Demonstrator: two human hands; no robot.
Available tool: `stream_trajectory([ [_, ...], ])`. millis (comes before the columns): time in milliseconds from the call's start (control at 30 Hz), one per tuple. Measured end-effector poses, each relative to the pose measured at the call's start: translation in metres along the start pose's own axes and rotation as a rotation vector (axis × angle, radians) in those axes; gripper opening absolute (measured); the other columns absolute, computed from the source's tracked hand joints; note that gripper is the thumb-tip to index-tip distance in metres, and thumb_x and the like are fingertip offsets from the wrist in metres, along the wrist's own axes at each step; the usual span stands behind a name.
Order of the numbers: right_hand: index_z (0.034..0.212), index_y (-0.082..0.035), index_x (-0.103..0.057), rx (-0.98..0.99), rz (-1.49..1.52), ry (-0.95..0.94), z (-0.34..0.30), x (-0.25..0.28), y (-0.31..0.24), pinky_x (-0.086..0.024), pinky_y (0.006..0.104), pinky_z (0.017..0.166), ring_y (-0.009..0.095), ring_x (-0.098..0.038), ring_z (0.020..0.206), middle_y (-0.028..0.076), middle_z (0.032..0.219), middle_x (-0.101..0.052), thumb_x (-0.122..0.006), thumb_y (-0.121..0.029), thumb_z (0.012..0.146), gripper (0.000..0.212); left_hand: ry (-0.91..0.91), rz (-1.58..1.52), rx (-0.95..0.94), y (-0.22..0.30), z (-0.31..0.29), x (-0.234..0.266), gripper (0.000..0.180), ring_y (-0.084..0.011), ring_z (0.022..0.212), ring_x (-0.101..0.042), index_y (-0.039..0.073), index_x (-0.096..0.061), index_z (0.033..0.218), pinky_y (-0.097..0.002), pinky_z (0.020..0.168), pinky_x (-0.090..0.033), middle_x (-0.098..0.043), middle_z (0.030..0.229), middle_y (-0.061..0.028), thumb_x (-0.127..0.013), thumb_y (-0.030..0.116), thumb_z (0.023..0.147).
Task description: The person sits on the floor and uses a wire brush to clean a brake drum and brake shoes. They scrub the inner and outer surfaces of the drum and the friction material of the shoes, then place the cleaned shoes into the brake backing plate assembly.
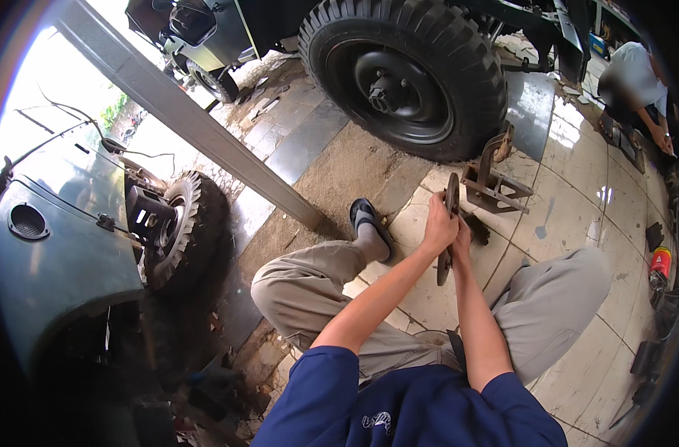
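Note:
A thin, round, brownish metal disc (446, 257) stands nearly edge-on between my hands, above the tiles in front of me. My left hand (440, 225) is closed on its left face, near the middle. On the other side, my right hand (463, 240) grips the disc too, its fingers partly hidden. Just beyond the disc, a rusty metal bracket (494, 188) with an upright arm rests on the floor. A dark, toothed-looking piece (476, 228) lies close to my right hand, partly covered by it.
A large tyre (470, 89) on a vehicle stands ahead. A slanting metal post (205, 134) rises at left, beside a green vehicle body (71, 231) with another wheel (186, 223). A person (637, 89) crouches at far right. A red can (660, 262) sits near the right edge.

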State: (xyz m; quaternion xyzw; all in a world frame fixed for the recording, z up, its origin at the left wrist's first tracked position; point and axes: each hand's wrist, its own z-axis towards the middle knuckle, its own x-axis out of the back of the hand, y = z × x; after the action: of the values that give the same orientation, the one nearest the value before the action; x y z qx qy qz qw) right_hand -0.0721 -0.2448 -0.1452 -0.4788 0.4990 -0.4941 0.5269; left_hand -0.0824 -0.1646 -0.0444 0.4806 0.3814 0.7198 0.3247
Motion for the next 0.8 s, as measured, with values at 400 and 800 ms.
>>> stream_trajectory([
  [400, 0.138, 0.006, -0.053, -0.213, 0.085, 0.368, -0.009, -0.004, 0.009, -0.048, 0.0324, 0.093, 0.023, -0.062, 0.109, 0.014, 0.124, -0.065, -0.042, -0.022, 0.107, 0.043, -0.696, 0.013, -0.219, -0.013, 0.052, 0.078, 0.049, -0.0439, 0.114, -0.058, -0.002, -0.039, 0.128, -0.0463, 0.095, -0.047, -0.056, 0.117, -0.0294, -0.053, -0.008, 0.082],
  [800, 0.142, 0.005, -0.048, -0.3, 0.076, 0.681, -0.015, 0.025, -0.038, -0.044, 0.0361, 0.104, 0.025, -0.057, 0.121, 0.016, 0.137, -0.057, -0.041, -0.027, 0.109, 0.047, -0.996, 0.206, -0.237, -0.008, 0.106, 0.106, 0.041, -0.0406, 0.107, -0.061, 0.0, -0.041, 0.124, -0.0489, 0.089, -0.049, -0.057, 0.112, -0.0227, -0.054, -0.004, 0.085],
])
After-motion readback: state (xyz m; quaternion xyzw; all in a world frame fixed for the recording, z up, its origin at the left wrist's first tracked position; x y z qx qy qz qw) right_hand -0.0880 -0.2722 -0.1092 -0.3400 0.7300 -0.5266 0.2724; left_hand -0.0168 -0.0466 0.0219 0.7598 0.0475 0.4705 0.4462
